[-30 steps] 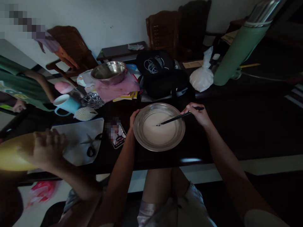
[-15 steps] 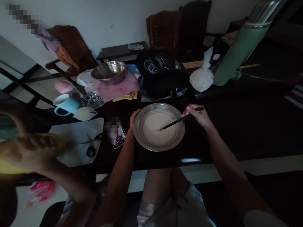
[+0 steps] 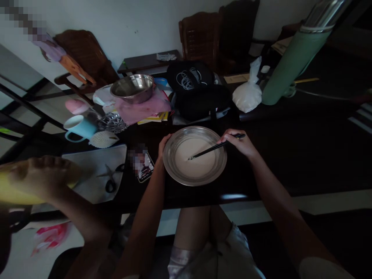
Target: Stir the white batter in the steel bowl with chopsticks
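A wide metal bowl [image 3: 195,181] stands on the dark table in front of me, holding a pale, milky liquid [image 3: 200,164]. My left hand [image 3: 164,146] grips the bowl's left rim, its fingers partly hidden behind the metal. Dark chopsticks [image 3: 210,148] are pinched in my right hand [image 3: 236,141] above the right rim. They slant down to the left, and their tips dip into the liquid near the bowl's middle.
At left, another person's hand [image 3: 48,174] rests on a yellow object beside a white board [image 3: 87,162] with scissors [image 3: 110,180]. A phone [image 3: 145,168], blue mug [image 3: 79,127], steel basin [image 3: 132,90], black case [image 3: 200,101], tied white bag [image 3: 248,95] and green thermos [image 3: 295,66] surround the bowl.
The chopsticks and my right hand have shifted slightly left, carrying the tips across the liquid. My left hand stays on the bowl. The other person's hand at left has moved a little.
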The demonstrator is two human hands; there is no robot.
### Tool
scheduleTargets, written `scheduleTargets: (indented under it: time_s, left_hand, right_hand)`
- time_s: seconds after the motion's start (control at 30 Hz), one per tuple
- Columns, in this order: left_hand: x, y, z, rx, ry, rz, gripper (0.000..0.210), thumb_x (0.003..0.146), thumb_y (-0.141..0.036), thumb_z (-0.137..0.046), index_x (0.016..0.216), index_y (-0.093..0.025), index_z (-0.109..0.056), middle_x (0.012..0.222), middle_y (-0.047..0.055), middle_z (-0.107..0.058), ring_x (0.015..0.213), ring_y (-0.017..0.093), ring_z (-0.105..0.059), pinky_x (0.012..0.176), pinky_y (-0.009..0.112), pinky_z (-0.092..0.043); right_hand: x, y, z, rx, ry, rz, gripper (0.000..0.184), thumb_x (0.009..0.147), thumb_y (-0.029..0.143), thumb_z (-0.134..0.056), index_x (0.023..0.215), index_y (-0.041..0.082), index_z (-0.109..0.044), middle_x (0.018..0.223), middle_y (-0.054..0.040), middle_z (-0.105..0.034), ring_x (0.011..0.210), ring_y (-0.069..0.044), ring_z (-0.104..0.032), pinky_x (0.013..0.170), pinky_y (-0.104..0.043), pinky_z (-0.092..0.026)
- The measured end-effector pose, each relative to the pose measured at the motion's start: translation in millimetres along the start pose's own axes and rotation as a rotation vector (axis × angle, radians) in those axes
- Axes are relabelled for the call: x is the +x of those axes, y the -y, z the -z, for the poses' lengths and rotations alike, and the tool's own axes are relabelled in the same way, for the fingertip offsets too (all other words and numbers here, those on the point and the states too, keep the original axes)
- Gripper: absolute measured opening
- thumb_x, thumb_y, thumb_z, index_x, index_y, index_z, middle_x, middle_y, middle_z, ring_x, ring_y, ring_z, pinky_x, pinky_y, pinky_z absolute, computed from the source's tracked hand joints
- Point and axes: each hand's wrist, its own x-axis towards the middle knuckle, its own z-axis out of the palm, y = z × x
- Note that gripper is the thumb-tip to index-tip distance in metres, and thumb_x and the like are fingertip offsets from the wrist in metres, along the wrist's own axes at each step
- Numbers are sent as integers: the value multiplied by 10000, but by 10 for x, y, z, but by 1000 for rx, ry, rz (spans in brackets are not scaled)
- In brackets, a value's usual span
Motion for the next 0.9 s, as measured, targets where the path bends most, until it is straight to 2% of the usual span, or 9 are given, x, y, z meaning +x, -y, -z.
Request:
scheduleTargets:
  time_s: [0.17,0.27,0.4,0.57,0.77,0.9]
  left_hand:
    - [-14,8,5,-14,35,10,167,780,-319,-636,763,-186,-737,685,0,-721,703,175,-670,757,284,-516]
    - [-24,9,0,-7,56,21,188,790,-327,-629,793,-182,-748,704,7,-731,731,185,-678,777,294,-520]
    - [-30,8,-10,-9,11,-27,152,775,-301,-646,712,-191,-730,686,-1,-728,722,181,-679,773,283,-526]
    - [-34,10,-12,-14,44,17,182,768,-336,-649,779,-177,-737,678,0,-720,719,178,-677,768,281,-529]
    - [-34,6,-7,-19,58,15,190,781,-320,-629,778,-164,-736,685,1,-720,676,156,-665,756,267,-524]
    - [-43,5,-3,-4,41,5,187,778,-330,-647,787,-165,-735,673,-1,-712,666,155,-660,741,264,-520]
  right_hand:
    - [2,-25,41,19,-106,8,379,840,544,-643,639,225,-674,672,-21,-738,697,-193,-713,764,-349,-542]
    - [-5,-16,33,26,-62,0,395,840,550,-639,620,223,-668,659,-24,-732,671,-190,-707,738,-344,-544]
    - [-3,23,-9,0,-3,6,376,803,570,-671,655,224,-687,708,-30,-749,734,-203,-721,764,-349,-544]
    - [-4,-20,41,18,-125,8,387,834,545,-650,632,216,-673,666,-21,-735,689,-188,-711,743,-331,-539]
    - [-2,-14,0,10,-4,19,371,816,550,-666,653,218,-685,688,-25,-738,722,-192,-719,749,-333,-543]
    - [8,-30,36,-1,-108,7,366,819,546,-666,658,218,-685,688,-24,-741,733,-196,-722,776,-342,-541]
